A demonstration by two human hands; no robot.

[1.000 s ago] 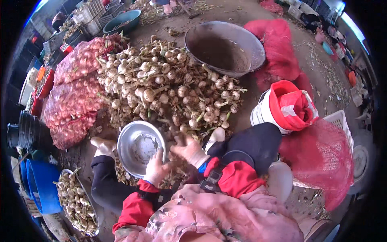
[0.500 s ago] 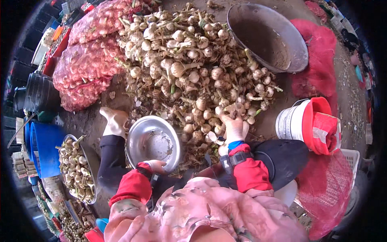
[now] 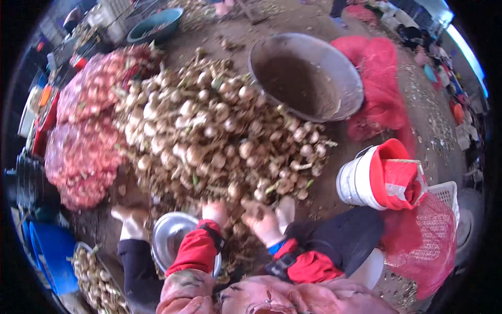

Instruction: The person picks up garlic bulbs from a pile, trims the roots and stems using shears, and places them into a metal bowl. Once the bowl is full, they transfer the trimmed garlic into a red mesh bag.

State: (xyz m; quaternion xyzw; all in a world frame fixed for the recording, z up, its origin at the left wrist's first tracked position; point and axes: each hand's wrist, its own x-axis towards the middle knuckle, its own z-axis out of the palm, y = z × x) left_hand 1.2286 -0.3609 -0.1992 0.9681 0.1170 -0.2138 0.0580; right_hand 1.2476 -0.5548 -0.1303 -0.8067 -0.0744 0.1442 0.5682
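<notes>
A broad heap of garlic bulbs (image 3: 209,131) with dry roots and stalks lies in front of me. At its near edge, my right hand (image 3: 264,225) has its fingers closed round a brownish garlic bulb (image 3: 253,209), partly covered by the fingers and blurred. My left hand (image 3: 214,212) reaches to the heap just left of it, fingers apart and touching the bulbs, with nothing visible in it. Below my left forearm stands a shiny metal basin (image 3: 166,238), partly hidden by the red sleeve.
Stacked red mesh sacks of garlic (image 3: 83,152) stand left. A large grey tub (image 3: 298,78) sits beyond the heap, beside red netting (image 3: 379,78). To the right are a white bucket (image 3: 358,180) with a red lining and a white crate (image 3: 447,196). A blue bin (image 3: 55,256) stands lower left.
My left hand has moved from the metal basin's rim to the heap's near edge. My right hand has drawn back nearer the left. The view has tilted up, showing more of the far floor.
</notes>
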